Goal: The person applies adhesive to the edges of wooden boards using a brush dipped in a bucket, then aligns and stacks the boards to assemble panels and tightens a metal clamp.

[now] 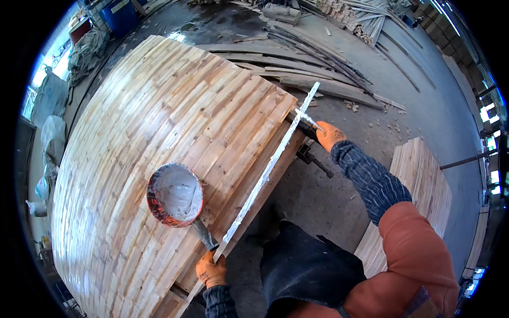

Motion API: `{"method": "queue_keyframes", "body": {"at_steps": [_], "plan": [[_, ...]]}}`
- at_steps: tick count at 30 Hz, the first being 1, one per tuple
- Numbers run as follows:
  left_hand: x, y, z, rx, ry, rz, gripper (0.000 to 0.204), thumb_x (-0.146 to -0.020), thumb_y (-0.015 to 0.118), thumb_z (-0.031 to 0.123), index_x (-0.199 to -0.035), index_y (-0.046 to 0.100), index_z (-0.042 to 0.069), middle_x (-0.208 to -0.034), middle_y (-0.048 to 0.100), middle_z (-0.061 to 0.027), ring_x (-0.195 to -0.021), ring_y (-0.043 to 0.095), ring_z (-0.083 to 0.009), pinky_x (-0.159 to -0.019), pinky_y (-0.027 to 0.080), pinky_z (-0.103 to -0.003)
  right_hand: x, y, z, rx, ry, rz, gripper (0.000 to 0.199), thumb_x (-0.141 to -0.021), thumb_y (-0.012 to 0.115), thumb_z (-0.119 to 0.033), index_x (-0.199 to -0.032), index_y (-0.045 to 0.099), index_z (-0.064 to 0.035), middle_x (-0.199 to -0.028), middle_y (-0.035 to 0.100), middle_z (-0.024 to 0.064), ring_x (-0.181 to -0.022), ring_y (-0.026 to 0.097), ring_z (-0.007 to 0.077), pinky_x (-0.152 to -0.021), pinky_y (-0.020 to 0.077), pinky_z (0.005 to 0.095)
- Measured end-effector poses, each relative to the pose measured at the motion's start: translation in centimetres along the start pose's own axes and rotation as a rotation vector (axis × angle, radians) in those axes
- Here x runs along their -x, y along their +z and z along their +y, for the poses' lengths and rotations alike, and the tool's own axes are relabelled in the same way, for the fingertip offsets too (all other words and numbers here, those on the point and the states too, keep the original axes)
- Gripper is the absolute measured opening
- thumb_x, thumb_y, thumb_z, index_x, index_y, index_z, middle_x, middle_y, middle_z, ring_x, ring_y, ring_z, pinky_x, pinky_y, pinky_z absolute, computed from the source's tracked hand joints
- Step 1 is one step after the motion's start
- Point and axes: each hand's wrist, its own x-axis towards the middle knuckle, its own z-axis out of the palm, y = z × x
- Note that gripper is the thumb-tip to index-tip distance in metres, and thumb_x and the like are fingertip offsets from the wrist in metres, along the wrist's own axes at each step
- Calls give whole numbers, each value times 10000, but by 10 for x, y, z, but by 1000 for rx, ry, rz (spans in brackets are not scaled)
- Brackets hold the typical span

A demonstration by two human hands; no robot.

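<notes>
A long, narrow wooden strip (263, 177) slants along the near right edge of a large panel of joined boards (175, 106), with thick white paste on much of its length. My left hand (211, 269), in an orange glove, is closed round the strip's lower part. Just above that hand ends the handle of a round pan (152, 204), reddish-black, which rests on the panel. White paste (181, 192) fills the pan. My right hand (330, 135), also gloved in orange, grips a thin white-smeared spreading tool (309, 118) whose tip touches the strip near its far end.
Metal clamp hardware (315, 159) sticks out under the panel's right edge. Loose planks (318, 69) lie on the floor beyond it. A stack of boards (413, 180) stands at right. A blue barrel (120, 17) and covered bundles line the far left.
</notes>
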Motion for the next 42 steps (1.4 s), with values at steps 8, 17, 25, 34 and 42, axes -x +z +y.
{"method": "queue_keyframes", "body": {"at_steps": [8, 17, 25, 34, 42], "plan": [[-3, 0, 3, -53, -98, -83, 301, -746, 779, 276, -1007, 790, 126, -938, 753, -171, -900, 712, -386, -831, 550, -481, -24, 2, 14, 139, -73, 20, 448, -1026, 524, -356, -1424, 569, -157, -1197, 693, 248, -1084, 667, 433, -950, 534, 485], [-5, -3, 7, -109, -113, -54, 294, -713, 783, 307, -947, 773, 128, -892, 738, -172, -898, 699, -397, -804, 542, -498, 30, -3, -2, 303, -406, -134, 513, -1056, 499, -448, -1467, 538, -143, -958, 750, 215, -814, 732, 404, -708, 578, 488], [-14, -15, 4, -135, -84, -117, 262, -700, 782, 305, -877, 748, 115, -790, 715, -168, -783, 683, -415, -717, 531, -512, -5, -31, -11, 200, -234, -198, 557, -1065, 413, -486, -1413, 563, -78, -1145, 700, 265, -1047, 677, 437, -911, 531, 507], [7, -37, -8, -171, 74, -57, 450, -714, 797, 175, -1154, 704, 167, -1023, 743, -114, -992, 682, -355, -867, 527, -482, -11, -28, -26, -65, -328, -109, 438, -1045, 544, -393, -1335, 630, -75, -1173, 705, 233, -1123, 662, 417, -948, 520, 465], [53, -100, -108, -414, -302, -54, 392, -709, 790, 177, -1096, 724, 177, -1017, 757, -75, -1000, 683, -313, -931, 504, -440, 62, -41, -102, -201, -222, -412, 405, -1064, 546, -365, -1321, 653, -71, -743, 575, 21, -595, 537, 84, -495, 450, 281]]}}
